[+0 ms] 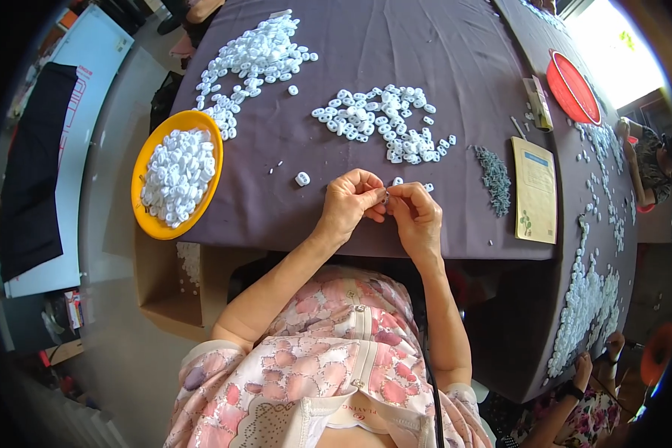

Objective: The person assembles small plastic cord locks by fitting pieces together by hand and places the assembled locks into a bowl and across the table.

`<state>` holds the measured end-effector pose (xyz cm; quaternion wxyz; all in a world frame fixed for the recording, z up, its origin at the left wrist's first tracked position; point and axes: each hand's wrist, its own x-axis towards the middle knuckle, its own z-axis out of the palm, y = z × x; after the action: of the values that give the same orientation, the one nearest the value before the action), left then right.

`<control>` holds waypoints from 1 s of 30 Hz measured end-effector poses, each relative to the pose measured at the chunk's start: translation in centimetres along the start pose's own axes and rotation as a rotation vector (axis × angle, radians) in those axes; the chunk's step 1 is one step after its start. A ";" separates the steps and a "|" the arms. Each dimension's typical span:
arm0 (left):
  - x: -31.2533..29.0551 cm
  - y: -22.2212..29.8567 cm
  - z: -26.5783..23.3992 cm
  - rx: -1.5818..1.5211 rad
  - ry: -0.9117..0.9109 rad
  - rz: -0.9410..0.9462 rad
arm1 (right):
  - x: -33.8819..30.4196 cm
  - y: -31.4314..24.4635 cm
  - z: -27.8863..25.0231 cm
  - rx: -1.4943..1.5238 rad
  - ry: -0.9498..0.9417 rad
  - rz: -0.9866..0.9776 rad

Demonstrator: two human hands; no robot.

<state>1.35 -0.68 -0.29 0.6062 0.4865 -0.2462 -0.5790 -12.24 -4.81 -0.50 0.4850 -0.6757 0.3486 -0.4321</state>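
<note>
Just over the near edge of the table, my left hand point(351, 201) and my right hand point(417, 213) meet fingertip to fingertip. Both are closed in a pinch around a tiny dark-and-light piece point(386, 196), mostly hidden by the fingers. A white oval two-holed plastic piece point(302, 178) lies left of my left hand. Beyond my hands spreads a loose group of the same white pieces point(360, 119), with another single white piece point(428, 187) beside my right hand. To the right is a small heap of grey-green slender pieces point(493, 179), too small to name.
A yellow bowl point(143, 216) full of white pieces stands at the table's left edge, with a large pile point(260, 48) behind it. At right are a tan notebook point(536, 198), a small box point(537, 104) and a red basket point(575, 88). Other people's hands point(584, 369) work at the far right.
</note>
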 end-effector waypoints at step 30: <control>-1.1 -0.3 0.3 0.268 0.012 0.126 | -0.3 -0.5 0.2 0.178 0.031 0.173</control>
<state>0.69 0.27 -0.15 0.5723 0.5500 -0.3478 -0.4990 -12.19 -4.33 -0.13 0.5732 -0.5904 0.3734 -0.4283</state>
